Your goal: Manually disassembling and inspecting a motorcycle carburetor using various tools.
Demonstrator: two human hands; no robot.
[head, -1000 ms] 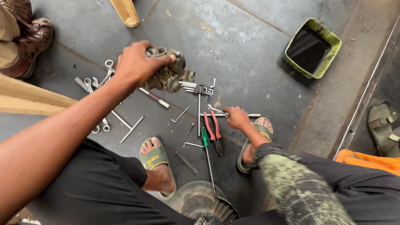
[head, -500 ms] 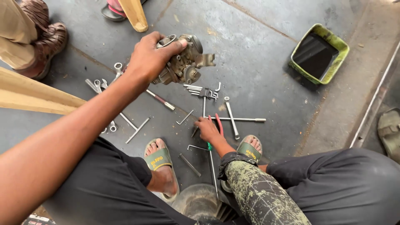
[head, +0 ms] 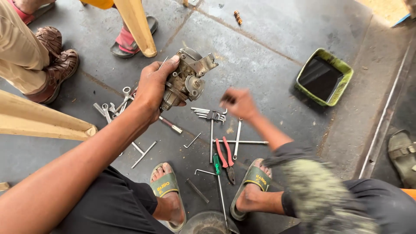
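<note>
head view: the left hand (head: 151, 89) holds a grimy metal carburetor (head: 187, 79) up off the floor (head: 268, 47), fingers wrapped around its side, forearm reaching forward from the lower left. the part looks still assembled, screws in place, so the work on it seems barely begun. the right hand (head: 240, 103) is blurred, raised above the hex key set (head: 210, 113) and spanners; it seems to pinch something small and dark, but i cannot tell what. red pliers (head: 225, 156) and a green screwdriver (head: 216, 167) lie untouched between the sandalled feet.
</note>
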